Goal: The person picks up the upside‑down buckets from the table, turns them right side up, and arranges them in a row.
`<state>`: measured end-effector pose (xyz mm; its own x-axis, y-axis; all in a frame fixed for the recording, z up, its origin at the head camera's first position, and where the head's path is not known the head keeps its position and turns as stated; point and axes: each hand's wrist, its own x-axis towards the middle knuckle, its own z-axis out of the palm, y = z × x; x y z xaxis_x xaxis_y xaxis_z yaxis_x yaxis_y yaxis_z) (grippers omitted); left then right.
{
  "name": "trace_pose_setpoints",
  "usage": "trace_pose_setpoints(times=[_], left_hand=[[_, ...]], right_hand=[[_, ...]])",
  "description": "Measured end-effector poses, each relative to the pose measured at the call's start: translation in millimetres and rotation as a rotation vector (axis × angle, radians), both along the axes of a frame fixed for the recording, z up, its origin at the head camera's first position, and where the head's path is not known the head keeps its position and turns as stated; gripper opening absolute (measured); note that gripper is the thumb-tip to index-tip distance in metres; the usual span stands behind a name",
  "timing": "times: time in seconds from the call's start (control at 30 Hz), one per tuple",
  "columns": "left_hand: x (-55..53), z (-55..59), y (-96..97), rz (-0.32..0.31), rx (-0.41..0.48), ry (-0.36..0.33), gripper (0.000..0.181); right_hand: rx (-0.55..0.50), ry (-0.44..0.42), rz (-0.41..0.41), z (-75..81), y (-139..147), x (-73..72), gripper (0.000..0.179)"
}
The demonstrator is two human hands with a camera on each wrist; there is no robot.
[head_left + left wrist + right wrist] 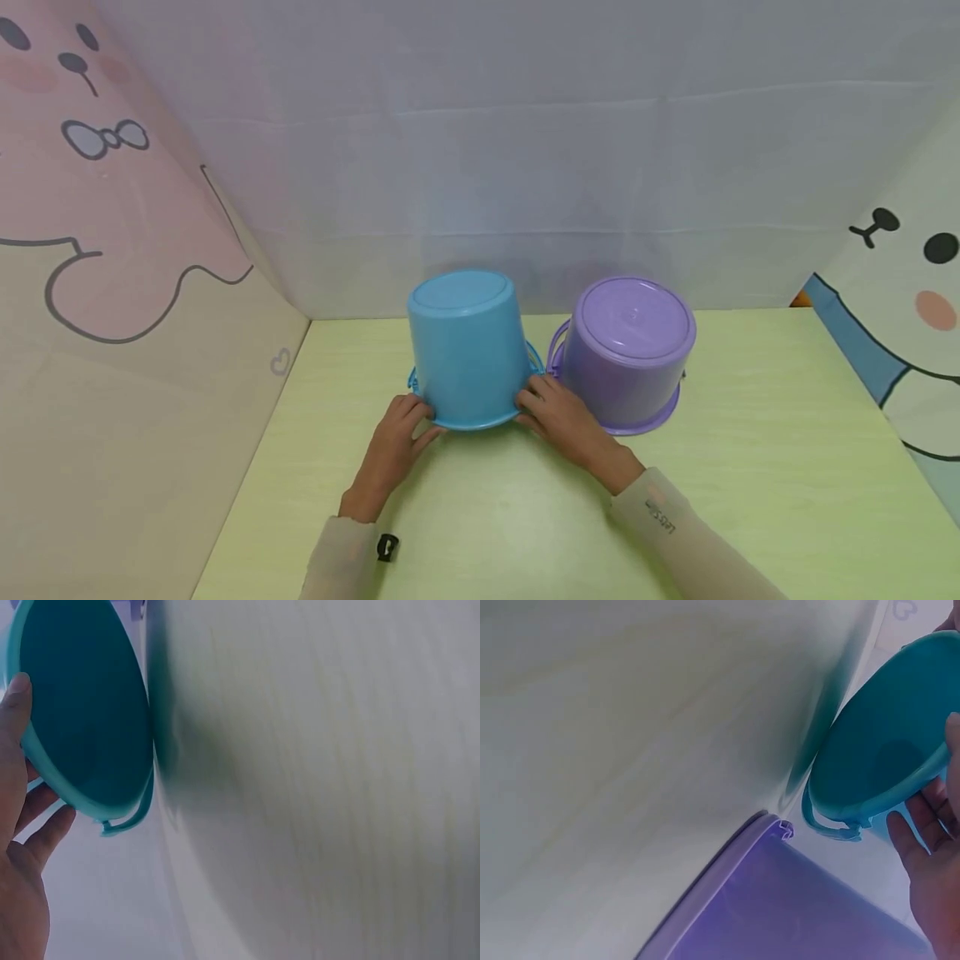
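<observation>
A light-blue bucket [471, 358] stands upside down in the middle of the head view, tilted, its near rim raised off the table. My left hand [397, 433] grips the rim at its left, and my right hand [562, 419] grips it at its right. In the left wrist view the thumb [18, 694] lies over the rim's inner side while the other fingers are on the outer wall. The bucket's inside [892, 735] shows in the right wrist view, and its handle [829, 825] hangs by the far rim. A purple bucket [630, 367], also upside down, sits right of my right hand.
The pale green table [480, 517] meets a white cloth wall [570, 183] just behind the buckets. Printed side panels [150, 400] rise at left and right. A small black object [387, 547] is beside the left sleeve.
</observation>
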<state>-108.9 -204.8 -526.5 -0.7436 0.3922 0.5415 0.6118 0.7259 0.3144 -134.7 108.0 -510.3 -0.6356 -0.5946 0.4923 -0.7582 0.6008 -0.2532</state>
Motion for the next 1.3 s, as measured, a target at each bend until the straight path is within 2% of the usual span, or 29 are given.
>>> trace_pose_setpoints(times=[0.2, 0.6, 1.03, 1.3], left_hand=[[-0.6, 4.7, 0.6, -0.005, 0.023, 0.028, 0.038], [-1.7, 5.6, -1.3, -0.011, 0.043, 0.067, 0.038], [-2.5, 15.5, -1.3, -0.002, 0.103, 0.118, 0.04], [-4.5, 23.1, 0.6, 0.017, 0.134, 0.164, 0.041]], right_hand=[[-0.016, 0.04, 0.021, 0.2, 1, -1.6, 0.022], [-0.09, 0.105, 0.05, 1.2, 1, -4.1, 0.027], [-0.138, 0.069, 0.034, 10.3, 0, -2.5, 0.021], [-0.159, 0.068, 0.02, 17.8, -1, -2.9, 0.028]])
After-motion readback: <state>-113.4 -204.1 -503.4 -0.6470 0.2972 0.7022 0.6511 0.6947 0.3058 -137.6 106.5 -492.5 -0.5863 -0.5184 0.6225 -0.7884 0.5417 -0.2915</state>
